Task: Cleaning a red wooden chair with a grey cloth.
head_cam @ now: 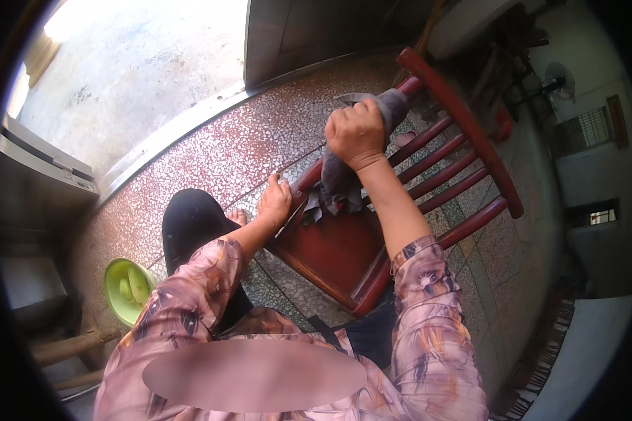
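In front of me a dark red wooden chair (337, 247) stands at an angle, its slatted back towards the right. My right hand (357, 131) is closed around a grey cloth (341, 176), which wraps the near-left post of the chair back. The cloth's loose end hangs down over the seat. Lower on the same side, my left hand (275, 201) grips the chair frame (297, 192) near the seat's corner. Part of the post is hidden under the cloth and my right hand.
A green plastic bowl (129, 292) holding pale green vegetables sits on the speckled terrazzo floor (231, 137) at left. A metal door (321, 37) stands beside the bright doorway's sill (189, 126). A wall fan (558, 81) shows at far right.
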`<act>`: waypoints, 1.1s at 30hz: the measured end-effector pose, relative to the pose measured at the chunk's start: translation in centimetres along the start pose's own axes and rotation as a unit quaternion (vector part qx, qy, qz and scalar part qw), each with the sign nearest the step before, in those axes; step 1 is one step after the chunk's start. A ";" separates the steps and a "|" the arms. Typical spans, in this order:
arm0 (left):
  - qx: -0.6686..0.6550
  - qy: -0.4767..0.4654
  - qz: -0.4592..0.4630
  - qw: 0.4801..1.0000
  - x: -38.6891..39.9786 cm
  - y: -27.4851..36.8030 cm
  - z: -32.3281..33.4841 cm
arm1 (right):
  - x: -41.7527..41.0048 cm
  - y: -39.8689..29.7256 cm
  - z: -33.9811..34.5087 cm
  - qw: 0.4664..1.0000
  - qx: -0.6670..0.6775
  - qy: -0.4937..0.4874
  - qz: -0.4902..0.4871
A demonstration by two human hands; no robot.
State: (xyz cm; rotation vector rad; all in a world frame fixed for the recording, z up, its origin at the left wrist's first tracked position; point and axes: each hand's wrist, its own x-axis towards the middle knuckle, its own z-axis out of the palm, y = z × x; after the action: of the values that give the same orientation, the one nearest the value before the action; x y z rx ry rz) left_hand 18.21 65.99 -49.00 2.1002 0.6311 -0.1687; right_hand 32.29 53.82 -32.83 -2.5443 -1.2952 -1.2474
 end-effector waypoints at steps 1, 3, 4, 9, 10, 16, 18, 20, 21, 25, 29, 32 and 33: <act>0.002 0.000 -0.002 1.000 0.0 0.1 0.2 | -1.1 -1.4 0.5 0.999 0.014 -0.032 0.005; -0.006 0.019 0.001 1.000 -0.2 0.2 0.3 | -3.5 -4.0 2.2 0.997 0.048 -0.056 0.026; -0.002 0.019 -0.002 1.000 -0.2 -0.2 0.3 | -4.8 -5.9 3.0 0.994 0.051 -0.094 0.018; -0.154 0.154 0.048 0.975 1.9 -2.7 2.2 | -10.6 -13.5 5.4 0.988 0.082 -0.122 0.056; -0.169 0.152 0.049 0.973 1.7 -2.5 2.1 | -11.1 -13.9 5.1 0.982 0.087 -0.134 0.102; -0.183 0.147 0.084 0.968 1.9 -3.2 1.6 | -12.1 -15.4 3.4 0.970 0.160 -0.118 0.140; -0.182 0.146 0.098 0.967 1.6 -2.9 1.5 | -12.6 -15.8 2.6 0.960 0.198 -0.098 0.173; -0.170 0.115 0.109 0.973 1.6 -2.8 1.6 | -13.0 -15.8 1.4 0.953 0.213 -0.096 0.193; -0.155 0.087 0.118 0.977 1.7 -2.7 1.3 | -12.9 -16.0 0.9 0.944 0.235 -0.093 0.213; -0.096 0.086 0.105 0.986 1.8 -2.5 1.3 | -14.3 -15.7 -2.7 0.934 0.263 -0.165 0.174; -0.089 0.046 0.134 0.986 0.9 -0.1 0.7 | -16.1 -11.9 -6.9 0.920 0.319 -0.222 0.045; -0.092 0.071 0.146 0.982 0.9 0.2 0.3 | -14.3 -6.1 -8.8 0.913 0.366 -0.129 0.124; -0.087 0.105 0.154 0.979 0.7 0.3 0.1 | -12.5 -3.8 -10.4 0.933 0.307 -0.085 0.170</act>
State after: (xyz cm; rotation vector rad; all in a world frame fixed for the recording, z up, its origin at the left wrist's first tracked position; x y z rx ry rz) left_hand 18.98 66.04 -49.03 2.0283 0.4176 0.2772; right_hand 18.85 44.31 -35.27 -2.2946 -0.9918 -0.4623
